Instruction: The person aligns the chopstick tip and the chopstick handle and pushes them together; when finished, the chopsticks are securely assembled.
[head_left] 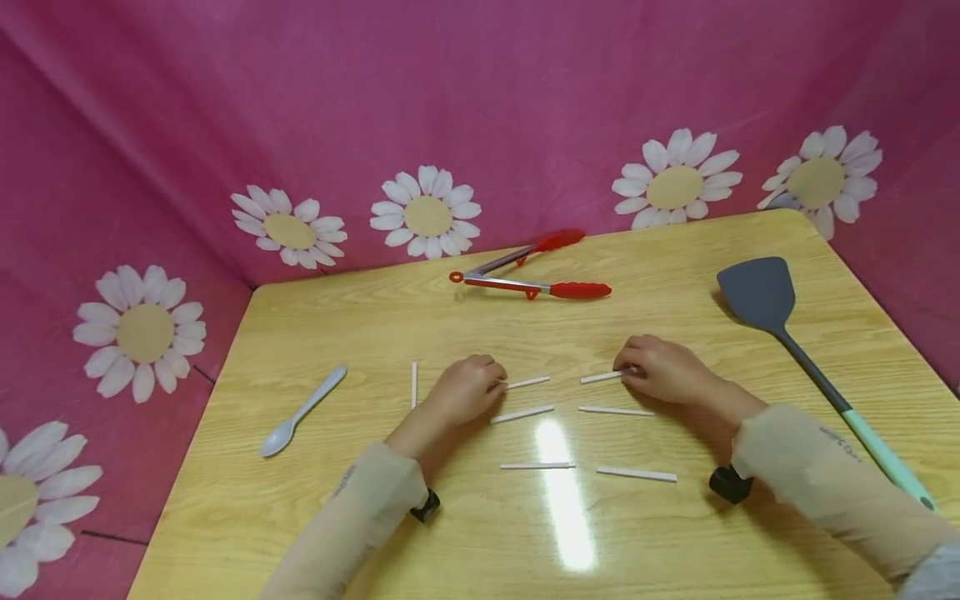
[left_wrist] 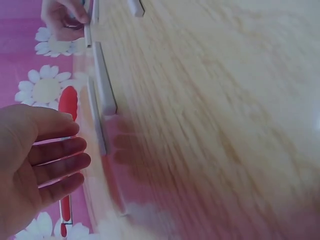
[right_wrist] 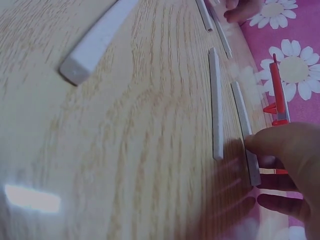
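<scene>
My right hand [head_left: 666, 369] pinches a thin white stick [head_left: 600, 377] near its right end. In the right wrist view the thumb lies along one side of this stick [right_wrist: 241, 107] and fingertips show on the other. My left hand [head_left: 467, 388] is by the left end of another white stick [head_left: 529, 382]. Its fingers [left_wrist: 60, 150] are loosely bent with nothing between them in the left wrist view, and the stick [left_wrist: 97, 117] lies just past them. Below the hands lie a left stick [head_left: 522, 414] and a right stick [head_left: 617, 411].
Nearer me lie two more sticks, one left [head_left: 536, 466] and one right [head_left: 636, 474]. An upright stick [head_left: 414, 385] and a pale spoon [head_left: 303, 411] are at left. Red-tipped tongs [head_left: 510, 284] lie spread at the back. A grey-headed spatula [head_left: 813, 375] lies along the right.
</scene>
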